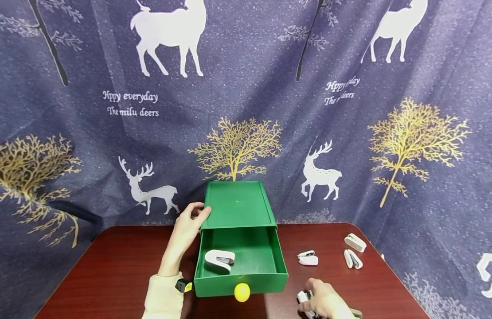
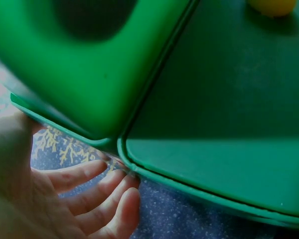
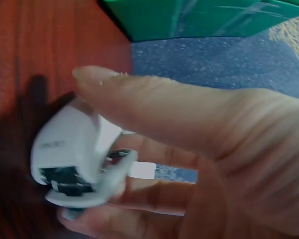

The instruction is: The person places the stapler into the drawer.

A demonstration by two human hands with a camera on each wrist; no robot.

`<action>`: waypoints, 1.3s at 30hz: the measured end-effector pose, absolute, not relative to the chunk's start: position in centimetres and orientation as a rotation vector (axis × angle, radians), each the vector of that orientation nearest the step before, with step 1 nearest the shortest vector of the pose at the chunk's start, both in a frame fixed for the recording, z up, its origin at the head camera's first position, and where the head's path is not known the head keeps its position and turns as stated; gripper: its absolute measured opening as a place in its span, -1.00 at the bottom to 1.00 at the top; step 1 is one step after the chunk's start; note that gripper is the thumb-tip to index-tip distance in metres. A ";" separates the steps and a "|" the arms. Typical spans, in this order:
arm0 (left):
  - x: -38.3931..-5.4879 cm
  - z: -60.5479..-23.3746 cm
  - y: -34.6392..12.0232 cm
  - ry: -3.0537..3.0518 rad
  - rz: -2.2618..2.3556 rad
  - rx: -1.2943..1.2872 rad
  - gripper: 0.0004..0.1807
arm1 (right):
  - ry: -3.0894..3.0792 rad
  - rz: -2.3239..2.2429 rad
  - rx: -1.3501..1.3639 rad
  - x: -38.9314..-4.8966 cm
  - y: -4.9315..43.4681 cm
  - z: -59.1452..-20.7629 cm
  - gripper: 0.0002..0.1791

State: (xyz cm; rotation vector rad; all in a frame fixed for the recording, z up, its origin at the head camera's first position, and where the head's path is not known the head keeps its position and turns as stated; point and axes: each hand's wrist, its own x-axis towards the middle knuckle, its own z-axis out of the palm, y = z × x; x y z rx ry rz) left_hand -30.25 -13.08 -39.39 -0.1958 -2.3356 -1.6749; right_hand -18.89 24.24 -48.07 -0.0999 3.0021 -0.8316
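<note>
A green drawer box [image 1: 238, 204] stands at the middle of the table with its drawer [image 1: 258, 250] pulled out. One white stapler [image 1: 220, 259] lies inside the drawer, toward its left side. My left hand [image 1: 192, 217] rests against the box's upper left side, the fingers [image 2: 97, 189] loosely extended along its edge. Right of the drawer, my right hand [image 1: 323, 299] grips another white stapler [image 3: 65, 144] low at the tabletop. The thumb [image 3: 139, 97] lies across one side of that stapler and the fingers reach around the other.
A yellow ball-shaped knob [image 1: 242, 292] sticks out from the drawer front. On the table's right side lie a small white stapler [image 1: 307, 258] and, farther right, two more white staplers [image 1: 355, 243]. A patterned blue cloth [image 1: 246, 97] hangs behind the table [image 1: 122, 270].
</note>
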 end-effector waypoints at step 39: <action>-30.3 -39.4 -13.1 -2.325 -1.678 -0.204 -0.41 | 3.230 -0.884 -0.018 -18.8 24.4 -45.0 -0.52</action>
